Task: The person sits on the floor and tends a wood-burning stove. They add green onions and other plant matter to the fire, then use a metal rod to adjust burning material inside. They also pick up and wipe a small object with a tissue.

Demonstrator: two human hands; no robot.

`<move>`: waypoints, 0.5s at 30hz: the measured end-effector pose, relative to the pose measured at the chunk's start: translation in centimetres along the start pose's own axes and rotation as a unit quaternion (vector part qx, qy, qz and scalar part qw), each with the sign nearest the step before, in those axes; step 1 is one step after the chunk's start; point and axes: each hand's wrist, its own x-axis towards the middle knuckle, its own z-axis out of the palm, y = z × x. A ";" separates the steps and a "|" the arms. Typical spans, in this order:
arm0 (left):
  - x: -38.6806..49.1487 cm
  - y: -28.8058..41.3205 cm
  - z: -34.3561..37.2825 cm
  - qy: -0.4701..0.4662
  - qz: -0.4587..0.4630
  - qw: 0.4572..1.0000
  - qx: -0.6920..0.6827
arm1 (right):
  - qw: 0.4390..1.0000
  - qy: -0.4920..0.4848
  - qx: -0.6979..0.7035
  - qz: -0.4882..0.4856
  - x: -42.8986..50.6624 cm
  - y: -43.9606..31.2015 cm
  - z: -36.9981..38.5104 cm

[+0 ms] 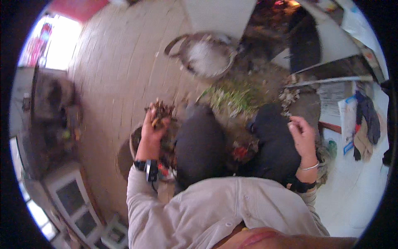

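Note:
My left hand (pixel 152 130) is raised beside my left knee, gripping a clump of brown, twig-like dry plant matter (pixel 161 114). Beneath it, partly covered by my arm, is a basket or round container (pixel 134 141) with mixed scraps. My right hand (pixel 301 132) hangs at the outer side of my right knee, fingers curled; whether anything small is between them cannot be told. Just beyond its fingertips lie pale, papery scraps (pixel 289 96). Green leafy stalks (pixel 231 98) lie on the ground in front of my knees, and a wide round pan (pixel 207 57) with whitish contents stands farther off.
A dark opening with a glowing fire (pixel 289 4) lies at the upper right, near a pale block (pixel 219 15). Socks or cloths (pixel 367 118) hang by the white wall at right. A white framed cabinet or door (pixel 70 199) stands lower left. Tiled floor (pixel 121 62) extends left.

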 end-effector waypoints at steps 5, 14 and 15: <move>4.6 -1.7 8.8 -0.125 -0.116 0.981 0.092 | 0.998 0.015 0.050 -0.018 -0.6 0.6 -0.4; 11.0 -12.2 18.8 -0.186 -0.267 0.898 0.296 | 0.996 0.047 0.078 -0.023 -1.6 2.1 -1.7; 12.2 -13.2 20.8 -0.240 -0.188 0.867 0.395 | 0.996 0.049 0.074 -0.015 -1.5 2.1 -1.7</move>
